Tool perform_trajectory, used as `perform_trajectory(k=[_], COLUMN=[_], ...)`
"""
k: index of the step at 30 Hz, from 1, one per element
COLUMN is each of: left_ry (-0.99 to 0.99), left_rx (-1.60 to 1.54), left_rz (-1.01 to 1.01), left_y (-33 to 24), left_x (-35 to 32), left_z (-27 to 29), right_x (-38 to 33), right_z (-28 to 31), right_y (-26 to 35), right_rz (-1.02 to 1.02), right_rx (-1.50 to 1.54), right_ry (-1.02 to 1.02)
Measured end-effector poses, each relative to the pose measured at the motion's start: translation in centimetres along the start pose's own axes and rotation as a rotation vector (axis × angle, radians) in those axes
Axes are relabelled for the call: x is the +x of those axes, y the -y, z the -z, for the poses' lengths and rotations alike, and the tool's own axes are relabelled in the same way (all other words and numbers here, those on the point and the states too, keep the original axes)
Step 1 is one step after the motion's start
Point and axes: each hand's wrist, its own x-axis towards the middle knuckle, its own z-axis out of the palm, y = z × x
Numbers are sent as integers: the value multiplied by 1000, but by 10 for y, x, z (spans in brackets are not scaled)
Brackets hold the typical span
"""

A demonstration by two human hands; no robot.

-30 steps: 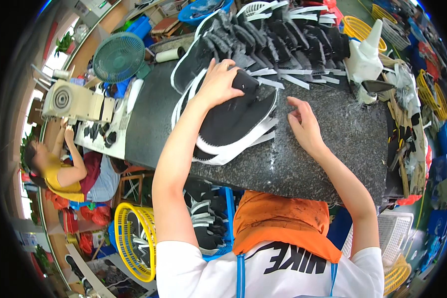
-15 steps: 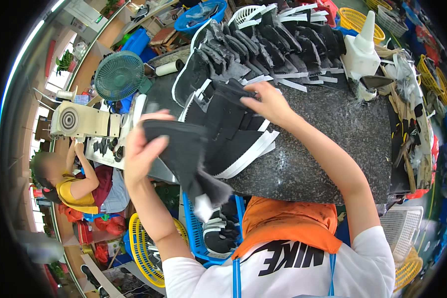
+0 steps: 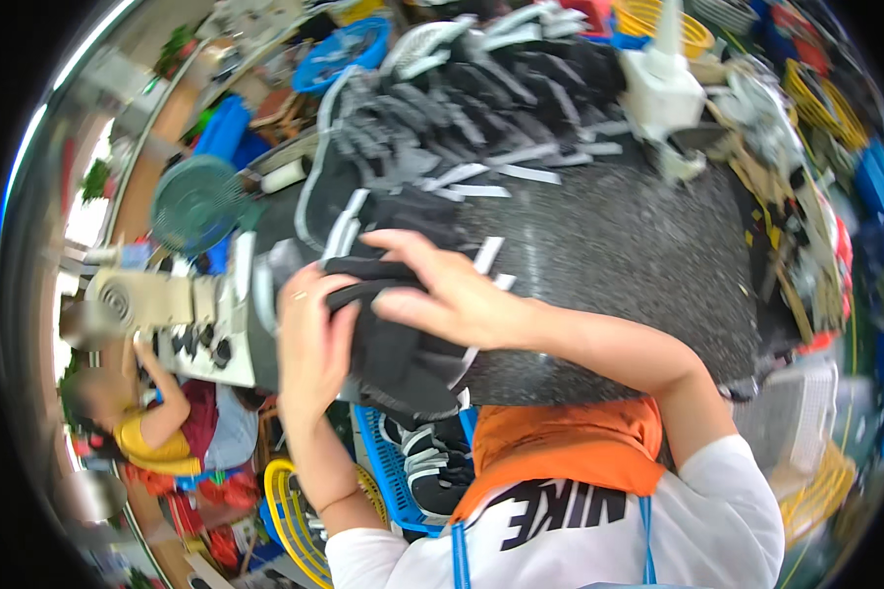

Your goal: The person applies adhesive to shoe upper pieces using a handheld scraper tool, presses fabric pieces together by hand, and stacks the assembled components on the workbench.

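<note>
My left hand (image 3: pixel 312 339) is closed on the edge of a black shoe upper (image 3: pixel 395 358), thumb on one side and fingers on the other. My right hand (image 3: pixel 452 294) grips the same upper's edge from the right, its thumb below the black fold. The upper hangs over the near left part of the dark speckled table (image 3: pixel 619 285). Behind it lies another dark upper (image 3: pixel 413 211) with white strips (image 3: pixel 344 226). Motion blurs the fingertips, and the hands cover part of the edge.
A row of black uppers (image 3: pixel 462 108) with white strips lines the table's far side. A white squeeze bottle (image 3: pixel 663 93) stands at the far right. Below the near edge are a blue basket (image 3: pixel 388 471) and a yellow basket (image 3: pixel 285 510). Leftward, a person (image 3: pixel 157 407) sits near a sewing machine (image 3: pixel 157 299).
My right hand has moved left and nearer, from the uppers on the table to the upper in my left hand. Both hands are now together on it. The view has shifted.
</note>
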Motion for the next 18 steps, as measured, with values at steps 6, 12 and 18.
perform_trajectory(k=[6, 12, 18], left_ry=[173, 117, -85], left_rx=[-37, -307, -4], left_rz=[-288, -464, -519], left_y=[-79, -104, -135], left_x=[68, 116, 127], left_z=[-72, -289, -287], right_x=[-58, -120, -87], right_z=[101, 217, 366], right_y=[42, -6, -52], right_rz=[-716, -742, -443], right_rx=[106, -1082, -864], right_ry=[-30, -265, -820])
